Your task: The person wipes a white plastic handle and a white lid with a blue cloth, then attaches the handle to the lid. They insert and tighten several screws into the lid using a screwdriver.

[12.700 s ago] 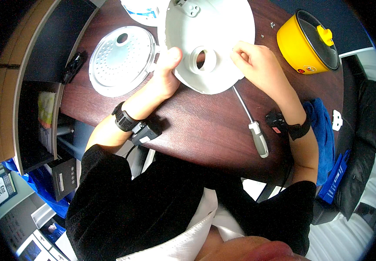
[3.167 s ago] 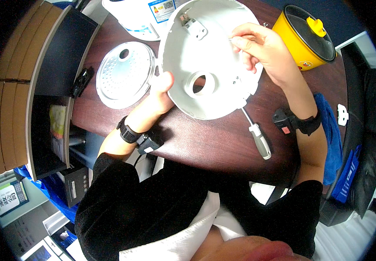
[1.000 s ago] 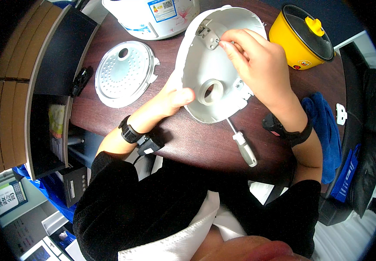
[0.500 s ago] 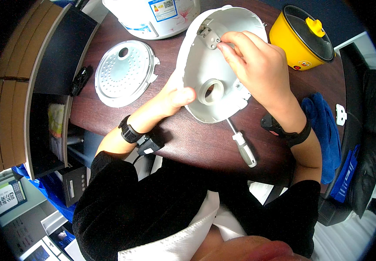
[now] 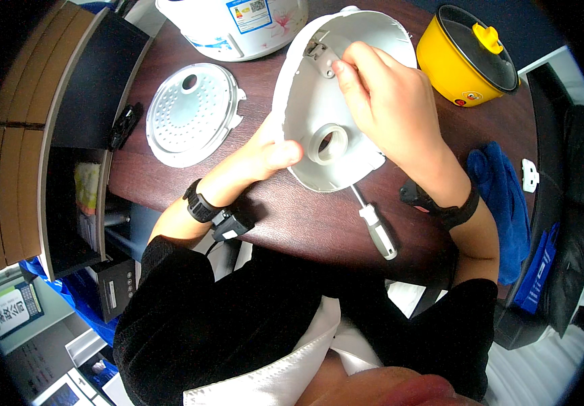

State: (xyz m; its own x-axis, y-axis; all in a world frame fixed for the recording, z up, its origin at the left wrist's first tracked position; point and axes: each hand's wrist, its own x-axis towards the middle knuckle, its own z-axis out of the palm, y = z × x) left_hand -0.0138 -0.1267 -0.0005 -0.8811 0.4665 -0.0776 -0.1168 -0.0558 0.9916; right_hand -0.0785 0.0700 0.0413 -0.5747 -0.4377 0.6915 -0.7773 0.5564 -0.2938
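My left hand (image 5: pixel 268 154) grips the near-left rim of a white plastic lid shell (image 5: pixel 319 111), thumb on its edge and the other fingers hidden behind. The shell is tilted with its hollow inside facing me and has a round collar (image 5: pixel 328 144) with a hole. Inside its upper left sits a small grey bracket (image 5: pixel 321 61) with holes. My right hand (image 5: pixel 396 101) is closed in a pinch, fingertips against the bracket; whatever they hold is too small to make out. Below the shell, a screwdriver (image 5: pixel 378 232) with a grey-white handle lies on the table, its tip hidden.
A perforated round inner lid (image 5: pixel 197 115) lies to the left. A white rice cooker body (image 5: pixel 251 30) stands at the back, a yellow pot (image 5: pixel 464 64) at back right. A blue cloth (image 5: pixel 498 210) and a small white plastic piece (image 5: pixel 529 176) lie along the right side.
My right hand has shifted slightly up and left, its fingertips still at the bracket. The left hand keeps its grip, and the shell has barely moved.
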